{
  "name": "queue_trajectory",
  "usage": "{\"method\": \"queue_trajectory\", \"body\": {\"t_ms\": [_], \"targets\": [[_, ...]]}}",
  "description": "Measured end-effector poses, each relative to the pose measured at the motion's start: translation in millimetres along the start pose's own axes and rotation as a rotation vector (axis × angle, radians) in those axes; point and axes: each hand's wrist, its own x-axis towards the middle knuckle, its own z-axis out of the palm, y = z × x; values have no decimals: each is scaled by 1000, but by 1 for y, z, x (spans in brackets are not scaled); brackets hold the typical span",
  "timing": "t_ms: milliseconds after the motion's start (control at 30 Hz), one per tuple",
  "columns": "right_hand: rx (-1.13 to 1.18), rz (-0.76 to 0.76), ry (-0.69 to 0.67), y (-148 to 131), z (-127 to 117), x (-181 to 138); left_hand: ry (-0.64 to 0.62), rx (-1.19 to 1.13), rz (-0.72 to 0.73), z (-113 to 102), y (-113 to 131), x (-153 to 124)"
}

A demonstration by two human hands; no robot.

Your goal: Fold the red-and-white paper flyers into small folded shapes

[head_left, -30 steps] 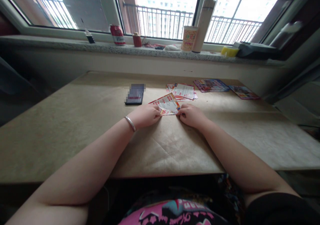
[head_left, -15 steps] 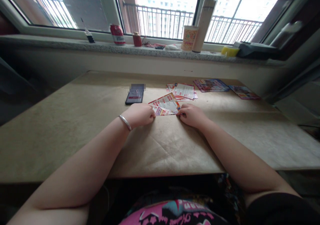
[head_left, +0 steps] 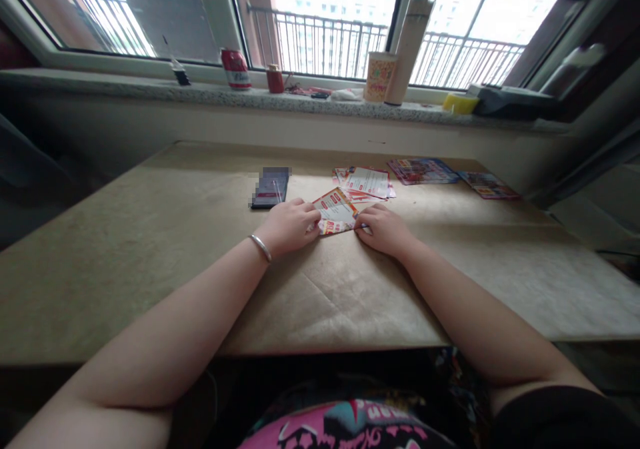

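Observation:
A printed paper flyer (head_left: 336,208), white with red and orange print, lies on the table between my two hands. A strip along its near edge is folded up over the sheet. My left hand (head_left: 293,226), with a silver bangle at the wrist, has its fingers closed on the flyer's left side and covers that corner. At the right end of the fold, my right hand (head_left: 381,228) pinches the paper between thumb and fingers. Just behind the flyer sit several similar flyers (head_left: 369,181), loosely overlapping.
A phone (head_left: 271,188) lies left of the flyers. Two piles of colourful leaflets, one pile (head_left: 423,170) and another pile (head_left: 489,184), are at the back right. The windowsill (head_left: 305,100) holds a can (head_left: 235,69), a paper cup (head_left: 380,76) and a tall cylinder (head_left: 410,49).
My left hand has shifted slightly right along the fold and covers more of the flyer. The folded strip has changed its angle a little. My right hand has stayed in place.

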Motion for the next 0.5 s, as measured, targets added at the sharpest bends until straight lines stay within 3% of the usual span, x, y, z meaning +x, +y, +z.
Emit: {"method": "queue_trajectory", "body": {"t_ms": [67, 200, 500], "targets": [[-13, 12, 2, 0, 0, 1, 37, -43, 48, 7, 1, 2], [-20, 21, 0, 0, 1, 2, -18, -113, 67, 16, 3, 3], [31, -49, 30, -5, 8, 6, -2, 0, 101, 11, 13, 7]]}}
